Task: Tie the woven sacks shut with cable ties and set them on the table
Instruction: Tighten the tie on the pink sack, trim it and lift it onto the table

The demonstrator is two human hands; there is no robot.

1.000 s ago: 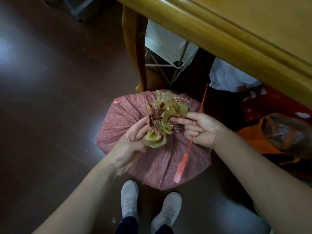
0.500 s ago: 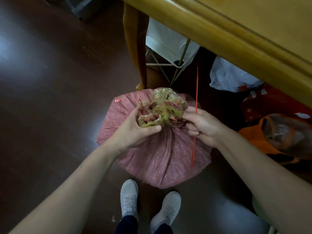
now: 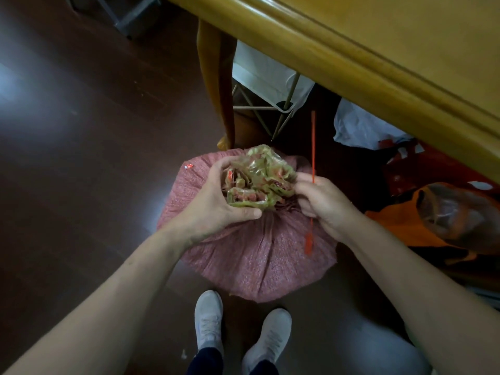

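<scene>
The left hand is now gripping the sack by its bunched mouth; the right hand is pinching the tie, newly upright for wrapping.

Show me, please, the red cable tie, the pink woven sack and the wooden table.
red cable tie (image 3: 313,147): head view, on the thin upright strap.
pink woven sack (image 3: 257,255): head view, on its pleated side below the gathered mouth.
wooden table (image 3: 351,63): head view, on its rounded front edge.

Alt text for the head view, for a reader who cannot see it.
Seen from above, a person's left hand grips the bunched mouth of a pink woven sack on the floor, while the right hand holds a red cable tie beside it.
</scene>
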